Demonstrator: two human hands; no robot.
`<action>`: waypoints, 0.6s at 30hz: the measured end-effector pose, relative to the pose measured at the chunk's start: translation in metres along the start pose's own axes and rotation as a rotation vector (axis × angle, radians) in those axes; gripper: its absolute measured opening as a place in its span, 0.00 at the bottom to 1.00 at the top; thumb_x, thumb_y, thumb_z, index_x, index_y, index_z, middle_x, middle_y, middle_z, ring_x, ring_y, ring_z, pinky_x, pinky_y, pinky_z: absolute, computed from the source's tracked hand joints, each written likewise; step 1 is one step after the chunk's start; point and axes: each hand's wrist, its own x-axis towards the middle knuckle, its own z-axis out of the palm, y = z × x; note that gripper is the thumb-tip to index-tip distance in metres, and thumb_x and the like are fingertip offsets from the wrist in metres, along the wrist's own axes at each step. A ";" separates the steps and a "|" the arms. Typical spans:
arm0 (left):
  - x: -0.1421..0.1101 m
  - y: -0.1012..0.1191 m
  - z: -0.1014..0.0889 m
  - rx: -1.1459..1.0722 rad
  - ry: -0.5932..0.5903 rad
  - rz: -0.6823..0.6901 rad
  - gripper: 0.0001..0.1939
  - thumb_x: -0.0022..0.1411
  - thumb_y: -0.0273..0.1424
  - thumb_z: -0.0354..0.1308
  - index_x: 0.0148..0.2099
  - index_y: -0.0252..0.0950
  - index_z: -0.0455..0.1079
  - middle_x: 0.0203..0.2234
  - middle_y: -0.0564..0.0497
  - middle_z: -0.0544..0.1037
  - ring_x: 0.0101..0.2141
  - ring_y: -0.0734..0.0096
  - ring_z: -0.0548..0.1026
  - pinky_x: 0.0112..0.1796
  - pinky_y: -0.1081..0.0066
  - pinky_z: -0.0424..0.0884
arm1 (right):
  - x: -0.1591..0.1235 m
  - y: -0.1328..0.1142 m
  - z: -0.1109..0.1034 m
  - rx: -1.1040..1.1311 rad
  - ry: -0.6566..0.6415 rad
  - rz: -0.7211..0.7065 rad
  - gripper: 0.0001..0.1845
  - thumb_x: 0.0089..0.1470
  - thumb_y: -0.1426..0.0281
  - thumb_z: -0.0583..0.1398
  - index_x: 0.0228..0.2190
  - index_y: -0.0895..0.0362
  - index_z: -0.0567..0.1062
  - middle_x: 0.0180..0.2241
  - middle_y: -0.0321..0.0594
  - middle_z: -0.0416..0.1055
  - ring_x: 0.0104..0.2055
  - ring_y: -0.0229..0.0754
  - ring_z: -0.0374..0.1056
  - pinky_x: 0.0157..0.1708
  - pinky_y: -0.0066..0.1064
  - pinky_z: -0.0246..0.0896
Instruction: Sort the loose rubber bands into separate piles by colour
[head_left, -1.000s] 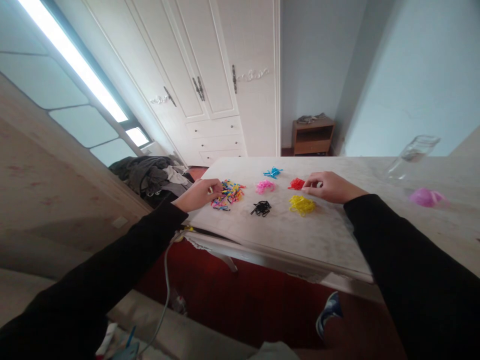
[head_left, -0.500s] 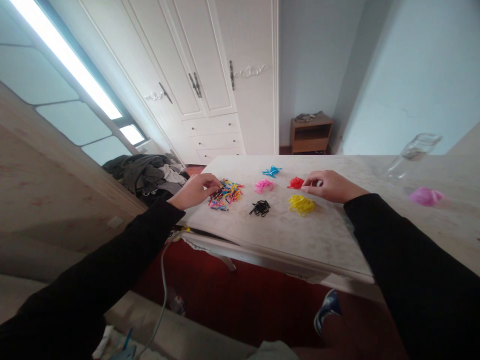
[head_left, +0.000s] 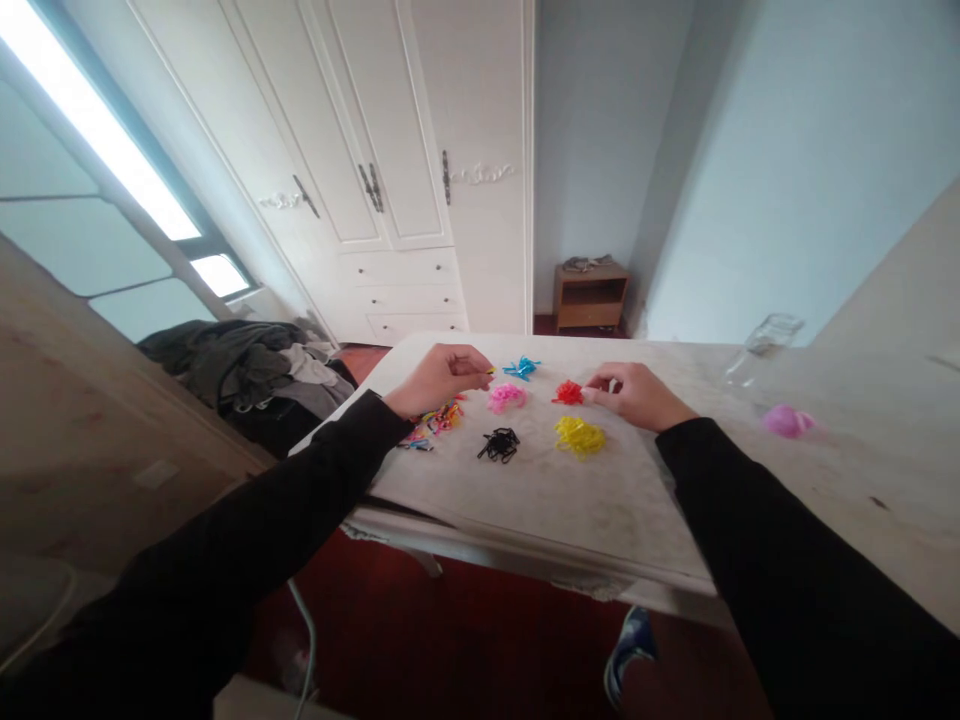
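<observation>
My left hand is closed in a pinch just left of the pink pile, with a small yellow and dark rubber band at its fingertips. Partly behind that wrist lies a mixed-colour heap of rubber bands. My right hand touches the right side of the red pile with thumb and finger together; whatever they pinch, if anything, is too small to tell. Around the hands are a blue pile, a black pile and a yellow pile of bands.
The piles lie on a pale table. A clear glass and a pink lump stand at its right. Dark clothes are heaped left of the table. White wardrobes and a small wooden cabinet stand behind.
My left hand has left the mixed heap and moved right, towards the pink pile, with a band in its fingertips. My right hand stays by the red pile. The view has shifted slightly.
</observation>
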 end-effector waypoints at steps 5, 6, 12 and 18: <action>0.052 -0.008 0.022 -0.128 -0.069 0.093 0.20 0.49 0.39 0.75 0.37 0.32 0.74 0.30 0.45 0.83 0.31 0.66 0.82 0.37 0.65 0.79 | -0.001 0.003 -0.001 0.002 0.031 0.017 0.14 0.54 0.61 0.61 0.27 0.57 0.81 0.27 0.40 0.76 0.29 0.40 0.69 0.32 0.32 0.62; 0.058 -0.011 0.025 -0.148 -0.059 0.102 0.20 0.49 0.39 0.75 0.37 0.31 0.74 0.29 0.45 0.83 0.31 0.66 0.83 0.37 0.65 0.80 | 0.000 0.004 0.000 0.007 0.042 0.014 0.13 0.54 0.61 0.62 0.27 0.57 0.81 0.27 0.40 0.76 0.29 0.40 0.69 0.32 0.32 0.62; 0.061 -0.032 0.031 -0.226 -0.007 0.155 0.22 0.47 0.40 0.76 0.37 0.32 0.74 0.29 0.47 0.83 0.32 0.63 0.83 0.38 0.63 0.81 | 0.002 0.000 0.000 0.001 0.098 -0.026 0.11 0.56 0.62 0.63 0.28 0.56 0.81 0.29 0.40 0.75 0.31 0.41 0.68 0.33 0.33 0.63; 0.056 -0.026 0.029 -0.248 -0.005 0.225 0.19 0.51 0.39 0.75 0.38 0.33 0.74 0.29 0.47 0.83 0.32 0.65 0.83 0.38 0.64 0.81 | 0.015 -0.029 0.002 -0.098 0.173 -0.182 0.07 0.59 0.66 0.63 0.32 0.55 0.79 0.33 0.42 0.77 0.37 0.45 0.69 0.40 0.38 0.64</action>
